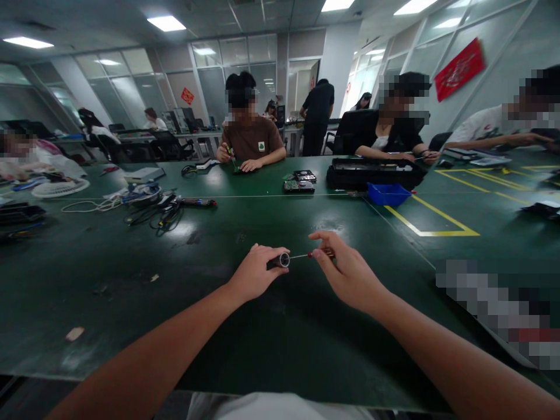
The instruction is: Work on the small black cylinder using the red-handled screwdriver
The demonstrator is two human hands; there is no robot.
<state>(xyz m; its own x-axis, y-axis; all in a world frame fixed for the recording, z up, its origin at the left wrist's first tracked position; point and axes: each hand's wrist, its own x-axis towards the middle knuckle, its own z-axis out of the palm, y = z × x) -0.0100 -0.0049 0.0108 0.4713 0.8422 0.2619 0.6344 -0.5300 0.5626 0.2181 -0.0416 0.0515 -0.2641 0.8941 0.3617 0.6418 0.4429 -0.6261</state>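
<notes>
Held in my left hand point(259, 271) is a small dark cylindrical part point(284, 260), its round, light-rimmed end turned towards me. The thumb and fingers close on it from the left. A thin screwdriver point(301, 255) with a red collar lies in my right hand point(343, 265), pinched near its handle, most of which the fingers hide. The shaft points left and its tip reaches the side of the cylinder; whether it sits in a screw is too small to tell. Both hands are just above the green table point(280, 344).
Across the table sit a person in a brown shirt point(254, 137) and a person in black point(385, 137). Hard drives point(298, 186), a black case point(350, 175) and a blue tray point(388, 194) stand ahead. Tangled cables point(164, 210) lie left, a blurred-out object point(494, 309) right.
</notes>
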